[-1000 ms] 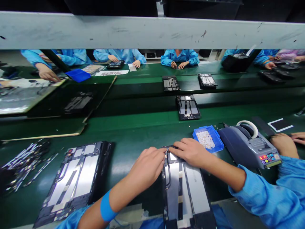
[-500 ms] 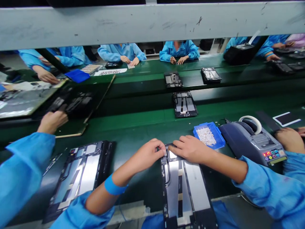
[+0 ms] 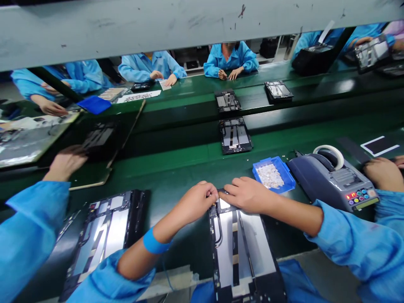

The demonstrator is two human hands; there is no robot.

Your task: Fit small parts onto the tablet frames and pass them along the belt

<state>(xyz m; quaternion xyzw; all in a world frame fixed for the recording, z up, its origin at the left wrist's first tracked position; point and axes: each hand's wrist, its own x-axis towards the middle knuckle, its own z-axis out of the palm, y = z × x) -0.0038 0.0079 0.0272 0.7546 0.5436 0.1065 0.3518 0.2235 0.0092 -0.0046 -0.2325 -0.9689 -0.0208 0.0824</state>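
Head | both hands still at tablet frame top | co-worker's hand stays out

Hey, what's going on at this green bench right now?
A person in blue sleeves works on an open black tablet chassis with silver plates. Their left hand and right hand both press at its top edge. A small blue tray of white bits and a grey tape dispenser sit to the right. A co-worker's sleeve reaches in at left.

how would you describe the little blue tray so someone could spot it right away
Start at the grey tape dispenser with the white tape roll, on the green belt. Directly to its left, just beyond the right hand, sits the blue tray. It alone is a shallow open bin holding small whitish pieces.
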